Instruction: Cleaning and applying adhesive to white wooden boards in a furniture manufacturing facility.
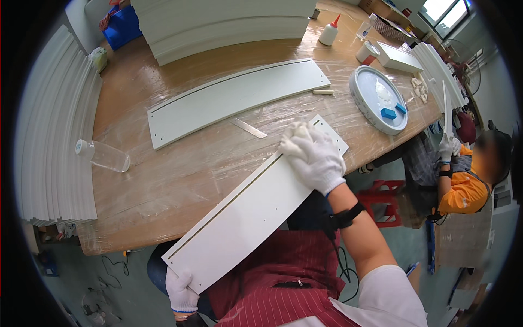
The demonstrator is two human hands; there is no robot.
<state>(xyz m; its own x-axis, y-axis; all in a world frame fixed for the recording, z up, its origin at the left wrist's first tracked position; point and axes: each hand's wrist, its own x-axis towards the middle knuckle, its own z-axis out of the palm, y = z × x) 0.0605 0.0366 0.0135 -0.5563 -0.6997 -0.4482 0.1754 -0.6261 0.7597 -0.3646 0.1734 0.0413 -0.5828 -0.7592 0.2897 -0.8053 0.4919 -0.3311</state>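
Observation:
A long white panel (245, 218) with a groove along one edge and small holes lies slanted from my lap up onto the table edge. My left hand (182, 291), in a white knit glove, grips its near left corner with the thumb on top. At the far end my gloved right hand (315, 161) presses on the panel's face, fingers bunched over a pale wad that is blurred and partly hidden. Beyond lies a second grooved white panel (234, 101), flat on the table. Between the two panels rests a flat metal strip (250, 128).
On the film-covered table (141, 201) stand a round white tray (370, 87) with blue blocks (388, 113), a glue bottle (328, 34) and a lying clear bottle (109, 156). Stacked white boards (57, 136) rise left, more (223, 27) behind. A co-worker (463, 185) sits at right.

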